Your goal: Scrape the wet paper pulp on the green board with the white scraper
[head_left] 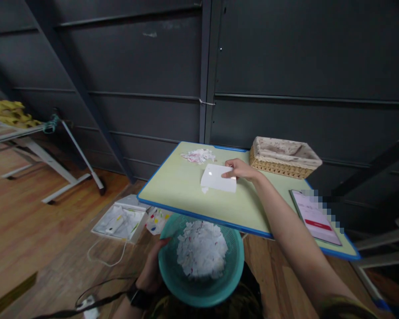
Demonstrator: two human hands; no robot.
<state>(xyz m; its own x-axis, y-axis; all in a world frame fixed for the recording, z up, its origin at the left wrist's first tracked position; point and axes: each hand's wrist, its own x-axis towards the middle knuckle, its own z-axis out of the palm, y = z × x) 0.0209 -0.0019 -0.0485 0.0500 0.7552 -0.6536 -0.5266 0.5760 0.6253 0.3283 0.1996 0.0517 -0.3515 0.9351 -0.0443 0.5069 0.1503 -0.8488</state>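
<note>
My right hand grips the edge of a white, glossy rectangular card, thumb on top, and holds it low over the pale yellow tabletop. A small white scrap lies by the card's near edge. Farther back is a loose pile of white and pinkish paper scraps. Below the table's front edge, my left hand grips the side of a teal plastic basket, its thumb over the rim. Inside the basket is a heap of white paper scraps.
A wicker basket with a cloth lining stands at the table's back right. A tablet lies at the right edge. Left of the table, on the floor, is an open white box with a cable. A dark panelled wall rises behind.
</note>
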